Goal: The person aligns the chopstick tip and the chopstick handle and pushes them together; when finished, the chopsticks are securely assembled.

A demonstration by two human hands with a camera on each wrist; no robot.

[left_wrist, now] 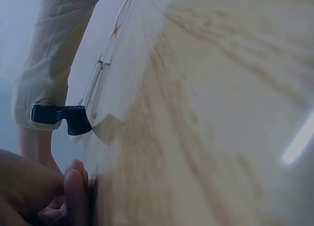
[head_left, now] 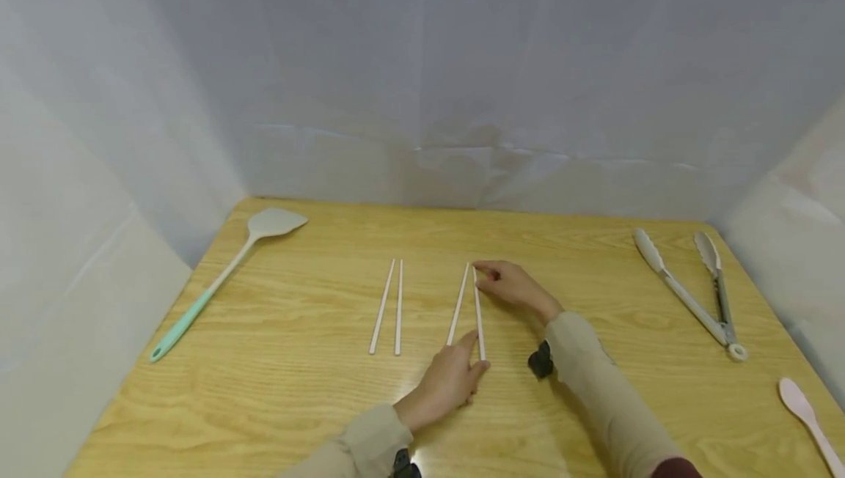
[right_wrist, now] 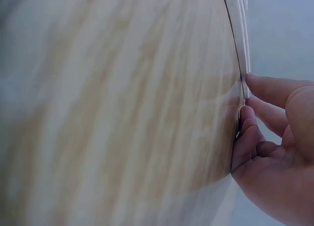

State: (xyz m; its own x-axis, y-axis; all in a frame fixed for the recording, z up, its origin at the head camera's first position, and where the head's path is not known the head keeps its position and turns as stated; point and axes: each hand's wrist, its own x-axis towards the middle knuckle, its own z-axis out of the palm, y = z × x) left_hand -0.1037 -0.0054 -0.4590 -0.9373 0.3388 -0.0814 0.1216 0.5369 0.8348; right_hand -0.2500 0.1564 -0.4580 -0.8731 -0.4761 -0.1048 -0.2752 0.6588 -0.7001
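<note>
Two pairs of slim white chopsticks lie on the wooden table. In the head view, the right pair has a left chopstick (head_left: 458, 303) and a right chopstick (head_left: 478, 313), their far tips close together. My left hand (head_left: 445, 383) is at the near end, index fingertip beside the right chopstick and thumb by its end. My right hand (head_left: 518, 291) touches that chopstick's far end with index finger and thumb. The right wrist view shows those fingers against the chopstick (right_wrist: 239, 35) at table level. In the left wrist view, only part of the left hand (left_wrist: 44, 196) shows.
The other pair of chopsticks (head_left: 399, 309) lies to the left. A spatula (head_left: 227, 269) with a green handle is at the far left. Open tongs (head_left: 693, 306) lie at right, with a pink spoon (head_left: 799, 401) nearer. Pale sheeting (head_left: 422, 97) stands behind the table (head_left: 264, 405).
</note>
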